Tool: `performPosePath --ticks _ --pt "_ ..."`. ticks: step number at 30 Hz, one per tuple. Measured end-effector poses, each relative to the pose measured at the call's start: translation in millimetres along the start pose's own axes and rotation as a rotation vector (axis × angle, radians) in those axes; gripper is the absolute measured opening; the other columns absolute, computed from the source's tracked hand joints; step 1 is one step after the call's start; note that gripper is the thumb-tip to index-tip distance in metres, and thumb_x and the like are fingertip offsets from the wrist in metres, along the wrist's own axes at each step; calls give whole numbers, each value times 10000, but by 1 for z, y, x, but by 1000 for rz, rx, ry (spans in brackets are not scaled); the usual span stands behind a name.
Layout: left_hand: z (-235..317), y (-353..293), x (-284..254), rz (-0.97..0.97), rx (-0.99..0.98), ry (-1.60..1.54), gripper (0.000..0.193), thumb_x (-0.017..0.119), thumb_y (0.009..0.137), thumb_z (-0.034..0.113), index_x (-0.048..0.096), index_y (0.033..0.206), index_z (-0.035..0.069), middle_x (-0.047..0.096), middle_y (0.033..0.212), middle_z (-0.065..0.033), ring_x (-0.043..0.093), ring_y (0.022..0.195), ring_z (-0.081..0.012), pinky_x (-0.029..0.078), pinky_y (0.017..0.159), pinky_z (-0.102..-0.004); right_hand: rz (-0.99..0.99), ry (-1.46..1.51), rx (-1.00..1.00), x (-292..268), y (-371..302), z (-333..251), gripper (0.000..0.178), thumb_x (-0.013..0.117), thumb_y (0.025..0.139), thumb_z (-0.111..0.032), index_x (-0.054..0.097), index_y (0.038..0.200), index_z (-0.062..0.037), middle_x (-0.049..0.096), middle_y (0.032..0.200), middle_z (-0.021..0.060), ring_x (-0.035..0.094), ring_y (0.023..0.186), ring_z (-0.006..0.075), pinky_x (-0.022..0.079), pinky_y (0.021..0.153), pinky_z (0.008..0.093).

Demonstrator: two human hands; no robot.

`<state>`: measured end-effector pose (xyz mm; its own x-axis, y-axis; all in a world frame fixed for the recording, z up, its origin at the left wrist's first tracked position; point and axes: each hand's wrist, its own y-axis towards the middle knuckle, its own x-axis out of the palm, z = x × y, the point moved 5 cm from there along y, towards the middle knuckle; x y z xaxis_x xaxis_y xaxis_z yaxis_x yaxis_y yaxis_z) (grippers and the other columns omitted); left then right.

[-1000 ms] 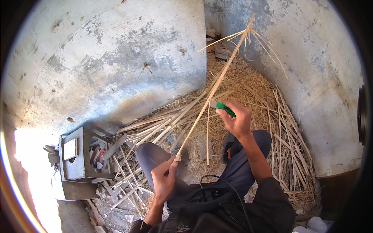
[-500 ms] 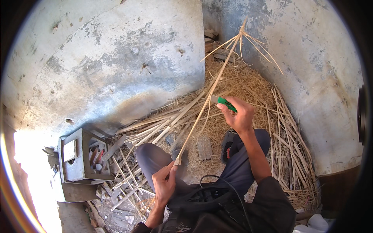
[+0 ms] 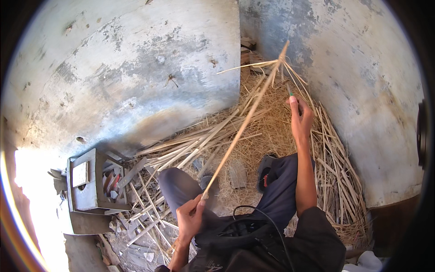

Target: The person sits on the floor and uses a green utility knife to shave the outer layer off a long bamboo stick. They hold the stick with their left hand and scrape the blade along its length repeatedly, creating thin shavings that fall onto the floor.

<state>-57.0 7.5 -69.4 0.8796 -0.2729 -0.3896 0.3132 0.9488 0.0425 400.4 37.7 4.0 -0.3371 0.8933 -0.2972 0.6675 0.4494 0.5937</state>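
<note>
Fingers of the left hand [image 3: 189, 221] close around the lower end of a long pale reed stalk [image 3: 244, 124], low in the picture and just above the person's dark clothing and a black cable [image 3: 267, 217]. From there the stalk rises slanting up and to the right, over the knees in grey trousers [image 3: 181, 186], and ends in a frayed tip [image 3: 283, 59] with thin strips hanging from it.

Half a second ago the right hand [image 3: 300, 119] was lower along the stalk, with the green handle showing well. Now it has moved upward, close to the frayed tip, and its fingers wrap a small green-handled tool [image 3: 290, 92] of which only the narrow end shows above the thumb. The stalk stands a little steeper than before. The left hand has stayed almost in the same place.

Around the legs the floor is covered with cut reed pieces [image 3: 190, 149] and dry straw [image 3: 272, 131]. To the left stands a grey wooden box [image 3: 86, 190] with small things inside it; what they are I cannot tell. Farther away rise the grey plastered walls [image 3: 136, 68], which meet at a corner behind the straw.
</note>
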Motion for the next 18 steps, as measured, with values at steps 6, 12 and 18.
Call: performPosePath --ticks 6,12,18 --pt "4 16 6 23 -186 -274 314 620 1120 219 758 1230 -42 511 759 48 426 717 -27 348 610 -228 -304 190 -68 26 -43 -34 532 574 1077 -561 758 1090 -63 610 707 -5 475 555 83 361 510 308" --pt "25 40 12 -22 -109 -240 381 576 1143 287 701 958 -22 488 742 68 419 693 -24 335 591 -238 -524 344 -349 50 -101 -85 356 738 1006 -426 737 1058 -74 683 763 21 648 606 135 493 517 323" --pt "42 53 21 -101 -84 -323 391 594 1136 338 779 1086 -3 541 719 54 422 630 -9 317 550 -210 -647 339 -587 57 -127 -108 322 815 933 -408 741 1004 -103 692 784 33 687 634 215 517 559 340"
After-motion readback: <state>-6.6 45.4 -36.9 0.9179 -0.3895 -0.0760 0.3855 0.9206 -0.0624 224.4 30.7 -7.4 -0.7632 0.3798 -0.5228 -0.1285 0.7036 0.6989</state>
